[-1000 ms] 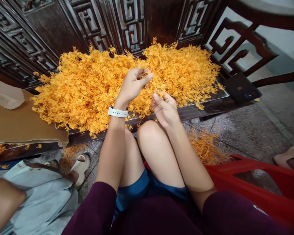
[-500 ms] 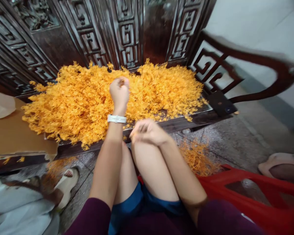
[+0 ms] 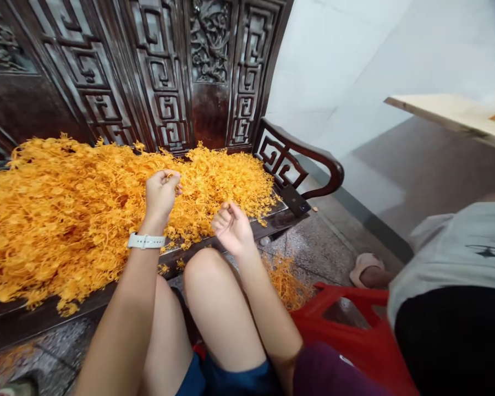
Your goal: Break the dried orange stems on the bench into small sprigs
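Dark wooden bench [image 3: 37, 322], carved back, pale wall [image 3: 338, 49] beyond—orange pile [image 3: 86, 220] on the seat. Left hand [image 3: 161, 193]: over the pile's front, thumb and forefinger pressed together; any strand between them cannot be confirmed. Right hand [image 3: 234, 226]: at the pile's front edge, fingers curled—grip and contents cannot be determined. Phone [image 3: 295, 200]: at the bench's right end.

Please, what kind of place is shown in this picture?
It is probably a room in a home or small workshop. A carved wooden bench stands by a plain wall, orange pieces are heaped on its seat, and a red plastic stool is on the floor.
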Demonstrator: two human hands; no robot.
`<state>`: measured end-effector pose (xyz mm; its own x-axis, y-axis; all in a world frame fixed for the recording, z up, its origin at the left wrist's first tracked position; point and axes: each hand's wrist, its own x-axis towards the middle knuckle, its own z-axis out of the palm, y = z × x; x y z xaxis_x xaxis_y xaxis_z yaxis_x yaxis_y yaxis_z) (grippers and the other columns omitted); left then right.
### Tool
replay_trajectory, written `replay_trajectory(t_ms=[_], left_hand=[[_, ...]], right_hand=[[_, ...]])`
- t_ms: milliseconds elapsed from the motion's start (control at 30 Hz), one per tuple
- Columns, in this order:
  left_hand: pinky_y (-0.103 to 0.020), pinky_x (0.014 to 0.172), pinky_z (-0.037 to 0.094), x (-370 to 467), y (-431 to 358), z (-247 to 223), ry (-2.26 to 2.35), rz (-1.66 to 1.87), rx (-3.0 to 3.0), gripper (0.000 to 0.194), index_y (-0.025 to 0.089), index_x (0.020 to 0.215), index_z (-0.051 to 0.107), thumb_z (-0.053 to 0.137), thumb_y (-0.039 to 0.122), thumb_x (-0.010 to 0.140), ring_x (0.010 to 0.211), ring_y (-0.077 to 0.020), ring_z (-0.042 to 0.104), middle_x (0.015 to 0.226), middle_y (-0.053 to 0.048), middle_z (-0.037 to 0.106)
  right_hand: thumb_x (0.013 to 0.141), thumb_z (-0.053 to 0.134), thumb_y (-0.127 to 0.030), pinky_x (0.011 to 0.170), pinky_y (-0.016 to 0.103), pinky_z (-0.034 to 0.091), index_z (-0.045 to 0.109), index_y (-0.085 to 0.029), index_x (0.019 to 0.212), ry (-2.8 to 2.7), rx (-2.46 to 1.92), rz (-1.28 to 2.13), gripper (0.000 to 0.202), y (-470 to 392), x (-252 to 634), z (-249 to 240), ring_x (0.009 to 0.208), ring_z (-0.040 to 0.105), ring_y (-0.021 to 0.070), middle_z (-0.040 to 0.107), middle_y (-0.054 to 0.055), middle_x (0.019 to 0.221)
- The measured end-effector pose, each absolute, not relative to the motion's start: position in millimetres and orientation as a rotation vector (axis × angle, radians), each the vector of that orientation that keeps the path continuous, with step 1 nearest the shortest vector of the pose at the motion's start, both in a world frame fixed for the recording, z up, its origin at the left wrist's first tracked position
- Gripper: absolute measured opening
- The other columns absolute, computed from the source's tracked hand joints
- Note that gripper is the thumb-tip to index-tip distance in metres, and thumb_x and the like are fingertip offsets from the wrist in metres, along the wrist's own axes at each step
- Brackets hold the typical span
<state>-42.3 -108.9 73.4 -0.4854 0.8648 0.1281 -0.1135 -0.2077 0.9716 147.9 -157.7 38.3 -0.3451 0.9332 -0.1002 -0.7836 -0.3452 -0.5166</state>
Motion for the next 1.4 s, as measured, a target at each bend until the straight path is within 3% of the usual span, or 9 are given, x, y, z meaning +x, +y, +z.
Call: replay_trajectory(t_ms=[233, 467, 567, 667, 867, 1033, 1133, 1300, 1400], left_hand=[[-0.024, 0.055, 0.049, -41, -108, 66, 1.399, 1.667, 1.092, 0.012, 0.016, 0.078, 0.066, 0.071, 0.028, 0.08, 0.055, -0.0121, 0.058, 0.064, 0.001, 0.062], [-0.024, 0.054, 0.049, -31, -110, 70, 1.36, 1.628, 1.088, 0.008, 0.016, 0.079, 0.067, 0.07, 0.023, 0.081, 0.056, -0.0121, 0.057, 0.064, 0.001, 0.061], [-0.024, 0.055, 0.05, -25, -111, 71, 1.285, 1.588, 1.072, 0.007, 0.016, 0.081, 0.068, 0.071, 0.023, 0.08, 0.058, -0.012, 0.058, 0.069, 0.0, 0.063], [-0.023, 0.053, 0.046, -20, -114, 73, 1.2, 1.529, 1.073, 0.011, 0.016, 0.08, 0.07, 0.075, 0.026, 0.08, 0.056, -0.0107, 0.054, 0.066, 0.001, 0.059], [-0.024, 0.047, 0.017, -16, -115, 72, 1.131, 1.364, 1.146, 0.02, 0.016, 0.082, 0.075, 0.082, 0.034, 0.08, 0.045, -0.0051, 0.027, 0.054, 0.007, 0.045], [-0.027, 0.069, 0.045, -23, -105, 64, 1.135, 1.494, 1.158, 0.029, 0.015, 0.077, 0.079, 0.092, 0.039, 0.069, 0.065, -0.0105, 0.056, 0.073, -0.001, 0.069], [-0.031, 0.081, 0.05, -21, -104, 60, 1.135, 1.49, 1.167, 0.034, 0.014, 0.071, 0.077, 0.096, 0.04, 0.062, 0.077, -0.0152, 0.065, 0.081, -0.005, 0.075], [-0.032, 0.083, 0.051, -17, -103, 59, 1.109, 1.515, 1.171, 0.015, 0.015, 0.076, 0.076, 0.088, 0.025, 0.075, 0.081, -0.0151, 0.066, 0.084, -0.005, 0.076], [-0.029, 0.082, 0.05, -32, -95, 62, 1.291, 1.795, 1.008, 0.012, 0.018, 0.076, 0.071, 0.072, 0.013, 0.088, 0.082, -0.0135, 0.063, 0.089, -0.005, 0.074]], right_hand=[[0.094, 0.078, -0.044, 0.066, 0.023, 0.048, 0.077, -0.013, 0.097, -1.884, -0.539, 2.046, 0.032, -192, 186, 47, 0.068, 0.063, 0.0109, 0.072, 0.003, 0.079], [0.093, 0.066, -0.061, 0.047, 0.022, 0.024, 0.072, -0.018, 0.09, -1.047, -0.914, 1.638, 0.043, -158, 188, 35, 0.048, 0.033, 0.0081, 0.047, -0.006, 0.057], [0.089, 0.073, -0.048, 0.048, 0.022, 0.024, 0.073, -0.016, 0.089, -1.247, -1.133, 1.466, 0.032, -157, 184, 27, 0.051, 0.041, 0.0078, 0.055, -0.003, 0.063], [0.091, 0.069, -0.055, 0.047, 0.022, 0.027, 0.069, -0.019, 0.094, -1.285, -1.148, 1.387, 0.036, -157, 182, 25, 0.051, 0.044, 0.0085, 0.058, -0.004, 0.066], [0.089, 0.072, -0.065, 0.052, 0.022, 0.041, 0.06, -0.023, 0.102, -1.269, -1.051, 1.321, 0.046, -141, 172, 27, 0.058, 0.055, 0.0101, 0.069, -0.002, 0.081], [0.097, 0.068, -0.06, 0.06, 0.024, 0.042, 0.06, -0.02, 0.082, -1.43, -0.926, 1.301, 0.043, -150, 161, 30, 0.058, 0.054, 0.0109, 0.063, -0.002, 0.065], [0.101, 0.065, -0.056, 0.06, 0.025, 0.039, 0.06, -0.02, 0.079, -1.557, -0.879, 1.329, 0.043, -165, 156, 41, 0.056, 0.048, 0.0107, 0.056, -0.004, 0.059], [0.106, 0.06, -0.046, 0.058, 0.026, 0.037, 0.065, -0.02, 0.081, -1.771, -0.809, 1.292, 0.037, -189, 163, 67, 0.056, 0.046, 0.0109, 0.055, -0.003, 0.063], [0.111, 0.052, -0.036, 0.07, 0.025, 0.048, 0.073, -0.02, 0.093, -2.224, -0.243, 1.685, 0.032, -216, 163, 70, 0.073, 0.065, 0.0133, 0.074, 0.004, 0.084]])
